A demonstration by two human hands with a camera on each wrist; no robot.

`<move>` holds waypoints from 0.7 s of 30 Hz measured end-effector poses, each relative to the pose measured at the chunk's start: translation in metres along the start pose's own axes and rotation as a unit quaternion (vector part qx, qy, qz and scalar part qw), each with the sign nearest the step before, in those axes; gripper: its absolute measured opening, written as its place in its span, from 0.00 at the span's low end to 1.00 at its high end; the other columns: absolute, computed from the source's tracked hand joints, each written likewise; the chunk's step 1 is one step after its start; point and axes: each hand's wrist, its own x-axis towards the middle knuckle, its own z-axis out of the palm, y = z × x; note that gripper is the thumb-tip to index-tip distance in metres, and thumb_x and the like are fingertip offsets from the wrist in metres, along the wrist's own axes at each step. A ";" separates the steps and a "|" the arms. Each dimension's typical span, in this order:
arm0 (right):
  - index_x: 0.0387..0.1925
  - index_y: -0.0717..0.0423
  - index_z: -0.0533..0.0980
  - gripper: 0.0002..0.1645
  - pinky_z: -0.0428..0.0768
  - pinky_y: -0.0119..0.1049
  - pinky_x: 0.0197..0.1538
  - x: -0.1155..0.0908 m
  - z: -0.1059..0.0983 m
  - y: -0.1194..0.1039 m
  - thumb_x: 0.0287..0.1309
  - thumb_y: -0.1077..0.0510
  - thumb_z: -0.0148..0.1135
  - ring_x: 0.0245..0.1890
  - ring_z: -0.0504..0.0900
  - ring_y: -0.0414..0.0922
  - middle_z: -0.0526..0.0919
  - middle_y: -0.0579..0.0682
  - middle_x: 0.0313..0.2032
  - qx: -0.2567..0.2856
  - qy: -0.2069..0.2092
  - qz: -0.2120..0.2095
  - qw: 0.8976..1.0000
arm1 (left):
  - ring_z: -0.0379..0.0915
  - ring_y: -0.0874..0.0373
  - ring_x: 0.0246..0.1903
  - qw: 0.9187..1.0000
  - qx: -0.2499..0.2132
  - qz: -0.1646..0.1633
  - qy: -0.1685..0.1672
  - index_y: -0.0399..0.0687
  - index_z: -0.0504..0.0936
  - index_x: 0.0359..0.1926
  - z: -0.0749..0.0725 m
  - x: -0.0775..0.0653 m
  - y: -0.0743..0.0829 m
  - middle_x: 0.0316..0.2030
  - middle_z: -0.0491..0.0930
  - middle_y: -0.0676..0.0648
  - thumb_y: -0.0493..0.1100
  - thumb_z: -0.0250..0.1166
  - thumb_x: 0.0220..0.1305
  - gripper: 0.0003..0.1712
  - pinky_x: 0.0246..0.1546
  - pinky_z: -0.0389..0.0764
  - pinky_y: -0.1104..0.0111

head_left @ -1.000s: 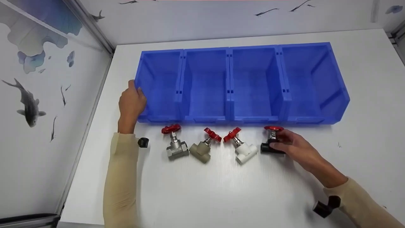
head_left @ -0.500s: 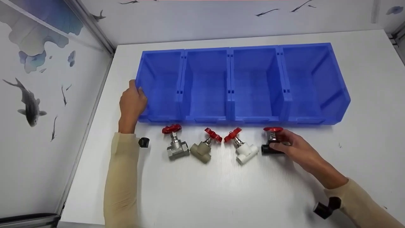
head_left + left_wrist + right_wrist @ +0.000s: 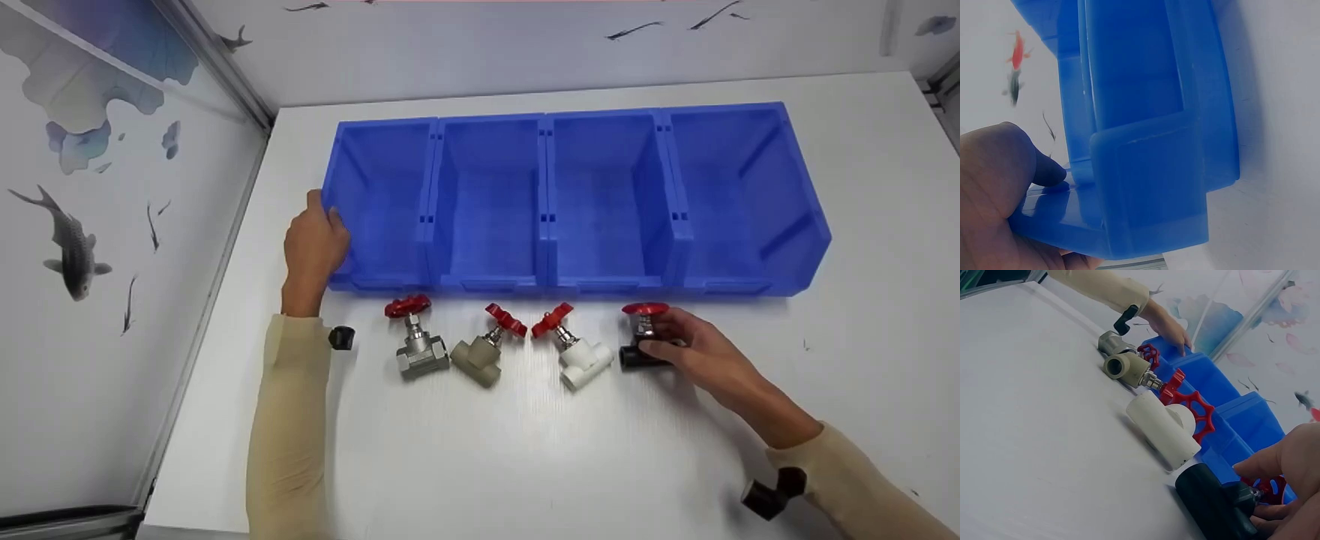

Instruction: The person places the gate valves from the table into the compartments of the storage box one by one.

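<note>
My left hand (image 3: 315,236) grips the side wall of the leftmost blue storage bin (image 3: 381,284); in the left wrist view the thumb lies over the wall of that bin (image 3: 1154,191). At the right, my right hand (image 3: 709,352) holds a black valve (image 3: 636,357) with a red handwheel, thumb on its near side. The right wrist view shows the black pipe body (image 3: 1207,500) low over the table, its wheel partly hidden by fingers. Left of it lie a white valve (image 3: 585,363), an olive-grey valve (image 3: 475,361) and a silver metal valve (image 3: 421,355), all with red handwheels.
Several blue bins stand side by side, the rightmost bin (image 3: 750,285) at their far end. They rest on a white table (image 3: 480,465), behind the row of valves. Printed wall panels (image 3: 480,45) border the table at the back and left.
The red handwheel of the black valve has shifted slightly left and toward the table's front, moved by the right hand. The left hand keeps its grip on the bin.
</note>
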 end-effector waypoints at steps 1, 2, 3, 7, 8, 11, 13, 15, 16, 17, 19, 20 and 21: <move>0.62 0.65 0.68 0.28 0.74 0.30 0.50 0.000 0.000 0.000 0.65 0.56 0.62 0.50 0.76 0.45 0.77 0.60 0.53 -0.004 0.001 0.000 1.000 | 0.76 0.30 0.52 1.000 0.000 -0.001 -0.001 0.29 0.61 0.69 0.000 0.000 0.000 0.54 0.76 0.24 0.42 0.43 0.76 0.27 0.50 0.75 0.42; 0.62 0.64 0.68 0.28 0.74 0.30 0.50 0.000 0.000 0.000 0.65 0.56 0.62 0.50 0.76 0.45 0.78 0.60 0.53 -0.007 0.002 0.000 1.000 | 0.76 0.30 0.52 1.000 0.000 -0.002 -0.002 0.29 0.61 0.69 0.000 0.000 0.000 0.54 0.76 0.24 0.42 0.43 0.76 0.27 0.50 0.75 0.41; 0.62 0.65 0.68 0.27 0.74 0.30 0.50 0.000 0.000 0.000 0.65 0.57 0.62 0.50 0.76 0.45 0.78 0.60 0.53 -0.008 0.003 0.000 1.000 | 0.76 0.29 0.52 1.000 0.000 -0.002 -0.002 0.29 0.61 0.69 0.000 0.000 0.000 0.54 0.76 0.24 0.42 0.43 0.76 0.27 0.50 0.76 0.41; 0.61 0.64 0.68 0.27 0.74 0.30 0.49 0.000 0.000 0.000 0.66 0.58 0.61 0.49 0.77 0.44 0.78 0.60 0.52 -0.012 0.007 0.000 1.000 | 0.77 0.29 0.51 1.000 -0.001 -0.001 -0.001 0.30 0.62 0.68 0.000 0.000 0.000 0.54 0.77 0.24 0.41 0.44 0.76 0.26 0.49 0.76 0.41; 0.61 0.64 0.68 0.26 0.74 0.30 0.49 0.000 0.001 0.000 0.66 0.58 0.61 0.49 0.77 0.44 0.78 0.60 0.52 -0.011 0.008 -0.001 1.000 | 0.77 0.30 0.51 1.000 -0.001 -0.001 0.000 0.30 0.62 0.68 0.000 0.000 0.000 0.54 0.77 0.24 0.41 0.44 0.76 0.26 0.49 0.76 0.41; 0.61 0.65 0.69 0.26 0.74 0.30 0.49 0.000 0.001 0.001 0.65 0.58 0.62 0.48 0.77 0.43 0.79 0.60 0.52 -0.011 0.009 -0.002 1.000 | 0.77 0.30 0.51 1.000 -0.001 0.001 0.002 0.30 0.62 0.68 0.000 -0.001 0.000 0.54 0.77 0.24 0.41 0.45 0.76 0.26 0.49 0.75 0.41; 0.60 0.65 0.69 0.25 0.74 0.29 0.48 -0.001 0.000 0.000 0.65 0.58 0.62 0.47 0.78 0.42 0.80 0.59 0.51 -0.012 0.011 -0.004 1.000 | 0.76 0.30 0.52 1.000 0.000 0.002 0.002 0.31 0.62 0.69 0.000 -0.001 0.000 0.54 0.76 0.24 0.41 0.45 0.76 0.26 0.50 0.75 0.41; 0.60 0.65 0.69 0.26 0.74 0.29 0.48 -0.001 0.000 -0.001 0.65 0.58 0.62 0.46 0.78 0.41 0.80 0.59 0.51 -0.007 0.011 -0.006 1.000 | 0.76 0.30 0.52 1.000 0.001 0.003 0.001 0.31 0.62 0.69 0.000 -0.001 0.000 0.55 0.76 0.25 0.41 0.45 0.76 0.26 0.51 0.75 0.42; 0.60 0.66 0.69 0.26 0.74 0.28 0.48 -0.001 0.000 -0.001 0.65 0.58 0.62 0.45 0.78 0.40 0.80 0.59 0.51 -0.003 0.010 -0.006 1.000 | 0.76 0.30 0.53 1.000 0.002 0.004 0.000 0.31 0.61 0.69 0.000 -0.002 0.000 0.56 0.76 0.25 0.41 0.45 0.76 0.26 0.51 0.75 0.42; 0.60 0.66 0.69 0.26 0.75 0.28 0.47 -0.001 0.000 -0.002 0.65 0.58 0.62 0.45 0.78 0.39 0.80 0.59 0.50 0.001 0.010 -0.007 1.000 | 0.76 0.30 0.53 1.000 0.003 0.004 -0.001 0.31 0.61 0.69 0.000 -0.002 0.000 0.56 0.76 0.25 0.41 0.44 0.76 0.27 0.51 0.75 0.42; 0.60 0.66 0.68 0.26 0.75 0.28 0.47 -0.001 0.000 -0.003 0.65 0.58 0.62 0.45 0.78 0.38 0.79 0.59 0.50 0.012 0.010 -0.008 1.000 | 0.76 0.30 0.53 1.000 0.004 0.005 -0.001 0.32 0.61 0.70 0.000 -0.002 0.000 0.56 0.75 0.25 0.42 0.44 0.76 0.27 0.52 0.75 0.42; 0.61 0.67 0.68 0.27 0.76 0.27 0.47 -0.001 -0.001 -0.003 0.65 0.58 0.62 0.45 0.78 0.38 0.79 0.59 0.50 0.015 0.010 -0.008 1.000 | 0.76 0.30 0.54 1.000 0.004 0.006 -0.001 0.32 0.61 0.70 0.000 -0.002 0.000 0.57 0.75 0.25 0.42 0.44 0.76 0.27 0.52 0.75 0.42; 0.61 0.67 0.68 0.27 0.76 0.27 0.47 -0.001 -0.001 -0.003 0.65 0.58 0.62 0.45 0.78 0.37 0.79 0.58 0.50 0.018 0.010 -0.008 1.000 | 0.76 0.30 0.54 1.000 0.004 0.006 -0.002 0.32 0.61 0.70 -0.001 -0.002 -0.001 0.57 0.75 0.25 0.42 0.44 0.76 0.27 0.52 0.75 0.42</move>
